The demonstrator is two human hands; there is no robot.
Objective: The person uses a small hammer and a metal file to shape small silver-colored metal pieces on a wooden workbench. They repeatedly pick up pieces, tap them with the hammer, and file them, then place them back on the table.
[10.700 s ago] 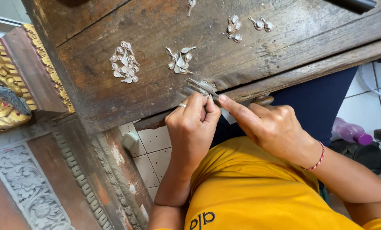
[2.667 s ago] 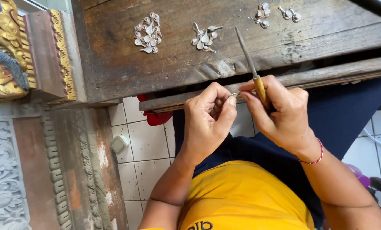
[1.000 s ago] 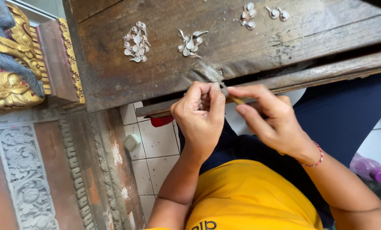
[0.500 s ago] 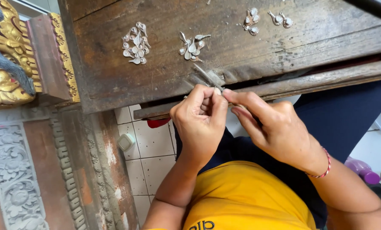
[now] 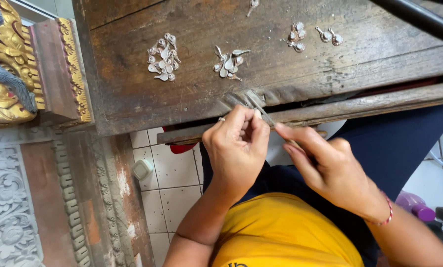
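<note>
Change: both hands sit a touch lower than half a second ago, filing stroke continuing.
Workpiece: tiny silver piece, hidden in the pinched left hand at the workbench edge.
Tool: right hand clenched on thin file.
Nearby: silver leaf clusters.

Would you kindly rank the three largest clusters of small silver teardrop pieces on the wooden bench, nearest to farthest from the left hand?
From the left hand:
1. Middle cluster, straight above.
2. Left cluster, largest, up-left.
3. Right cluster, up-right, near the far edge.
</note>
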